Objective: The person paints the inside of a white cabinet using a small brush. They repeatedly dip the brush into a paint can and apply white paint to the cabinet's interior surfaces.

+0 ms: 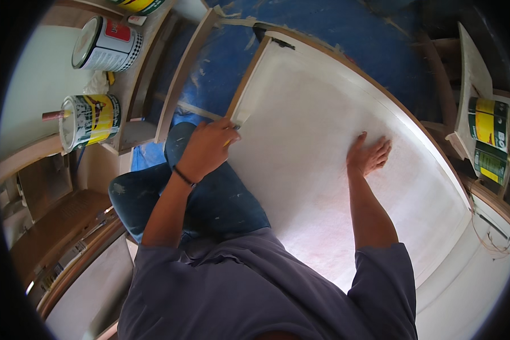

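Note:
My left hand (208, 144), with a dark band at its wrist, is closed around a small tool (227, 143). Only a bit of yellow and a darker end show past the fingers, so its kind is unclear. This hand is at the wood-edged side of a large whitish panel (297, 140), above my bent leg. Fingers spread, my right hand (369, 155) rests on or just over the panel's face, toward its far edge. A wooden strip (348, 63) borders that far edge, and a dark metal fitting (283, 43) is at the far corner.
At left, a shelf holds a grey-and-red can (110, 44) and an opened yellow-and-green can (95, 119) with a handle (53, 115) sticking out. Stained blue sheeting (344, 25) covers the floor beyond. More cans (488, 123) stand at right, near loose wires (493, 246).

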### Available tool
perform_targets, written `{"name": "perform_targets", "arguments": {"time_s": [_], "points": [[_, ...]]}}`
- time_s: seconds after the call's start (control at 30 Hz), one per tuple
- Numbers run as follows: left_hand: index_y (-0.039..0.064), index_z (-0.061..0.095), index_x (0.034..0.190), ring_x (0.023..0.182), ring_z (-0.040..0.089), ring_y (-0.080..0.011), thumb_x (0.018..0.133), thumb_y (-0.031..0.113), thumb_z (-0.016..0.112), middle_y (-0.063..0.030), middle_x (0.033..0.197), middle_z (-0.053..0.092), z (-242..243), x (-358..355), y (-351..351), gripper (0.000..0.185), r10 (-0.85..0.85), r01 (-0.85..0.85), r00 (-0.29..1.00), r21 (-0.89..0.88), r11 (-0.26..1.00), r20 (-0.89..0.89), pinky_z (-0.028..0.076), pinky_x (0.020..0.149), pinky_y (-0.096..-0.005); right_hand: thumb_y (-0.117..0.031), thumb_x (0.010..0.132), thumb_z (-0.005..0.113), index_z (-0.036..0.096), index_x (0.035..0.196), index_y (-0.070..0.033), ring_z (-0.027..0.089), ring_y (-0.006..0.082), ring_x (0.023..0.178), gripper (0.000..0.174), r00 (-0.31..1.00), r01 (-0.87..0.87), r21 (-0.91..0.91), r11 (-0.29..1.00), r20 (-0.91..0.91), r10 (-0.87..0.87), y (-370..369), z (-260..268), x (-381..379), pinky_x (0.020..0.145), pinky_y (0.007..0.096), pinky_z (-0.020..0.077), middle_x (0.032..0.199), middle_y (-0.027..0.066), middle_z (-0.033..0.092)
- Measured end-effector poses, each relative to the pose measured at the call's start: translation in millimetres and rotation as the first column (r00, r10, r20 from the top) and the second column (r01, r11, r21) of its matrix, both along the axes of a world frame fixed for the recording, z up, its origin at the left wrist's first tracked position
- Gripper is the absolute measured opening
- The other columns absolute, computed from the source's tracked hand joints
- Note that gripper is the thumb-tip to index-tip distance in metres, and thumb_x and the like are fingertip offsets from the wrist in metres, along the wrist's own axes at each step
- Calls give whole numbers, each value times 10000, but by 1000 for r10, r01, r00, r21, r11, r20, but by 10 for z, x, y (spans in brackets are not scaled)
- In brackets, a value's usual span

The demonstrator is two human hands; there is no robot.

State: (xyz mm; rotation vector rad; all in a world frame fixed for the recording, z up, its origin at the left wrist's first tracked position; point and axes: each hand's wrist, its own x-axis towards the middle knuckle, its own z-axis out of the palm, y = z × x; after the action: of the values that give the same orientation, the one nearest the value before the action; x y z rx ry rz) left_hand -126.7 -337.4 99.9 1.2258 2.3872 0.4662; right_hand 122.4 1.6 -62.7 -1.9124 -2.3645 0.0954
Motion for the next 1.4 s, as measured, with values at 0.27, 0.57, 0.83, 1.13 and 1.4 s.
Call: {"name": "perform_targets", "arguments": {"time_s": [0.27, 0.57, 0.83, 1.13, 1.4], "points": [[115, 802, 1158, 1023, 716, -305, 912, -3, 782, -118, 1294, 710, 969, 265, -564, 274, 251, -241, 968, 337, 910, 12, 570, 870, -402, -612, 1069, 501, 289, 1671, -48, 162, 324, 1645, 852, 1000, -6, -6, 1000, -7, 6, -19, 94, -9, 1328, 523, 145, 1761, 184, 229], [88, 785, 1172, 975, 691, -289, 903, -68, 766, -157, 1147, 645, 1734, 864, -2209, 312, 675, -522, 698, 474, 709, -240, 562, 815, -365, -631, 1016, 601, 408, 1636, -93, 278, 330, 1611, 843, 997, -9, 82, 997, -81, 16, 120, -191, 140, 1293, 544, 218, 1719, 153, 362], [59, 700, 1250, 1145, 673, -414, 1003, -103, 618, -204, 1246, 657, 581, 2389, -4382, 307, 894, -774, -16, 572, 271, -447, 557, 926, -478, -367, 1098, 628, 479, 1549, 8, 481, 391, 1453, 605, 587, -385, 278, 880, -662, 466, -498, 514, -822, 1191, 536, 402, 1543, 232, 521], [89, 664, 1234, 1106, 674, -425, 1093, 96, 558, -164, 1232, 629, -998, 4081, -5158, 176, 955, -977, -161, 180, -118, -249, 555, 882, -524, -417, 1087, 605, 427, 1579, -1, 415, 411, 1490, 669, 536, -653, 123, 747, -622, 571, -2398, 671, -1449, 1213, 556, 344, 1586, 226, 472], [126, 658, 1153, 1015, 691, -400, 1145, 284, 478, -111, 1136, 674, -1393, 4199, -5304, 240, 922, -924, -372, 137, -356, -107, 533, 809, -505, -630, 1061, 508, 339, 1643, -38, 291, 380, 1597, 848, 791, -611, 89, 787, 27, 611, -2620, -112, -445, 1267, 581, 236, 1700, 218, 347]]}}
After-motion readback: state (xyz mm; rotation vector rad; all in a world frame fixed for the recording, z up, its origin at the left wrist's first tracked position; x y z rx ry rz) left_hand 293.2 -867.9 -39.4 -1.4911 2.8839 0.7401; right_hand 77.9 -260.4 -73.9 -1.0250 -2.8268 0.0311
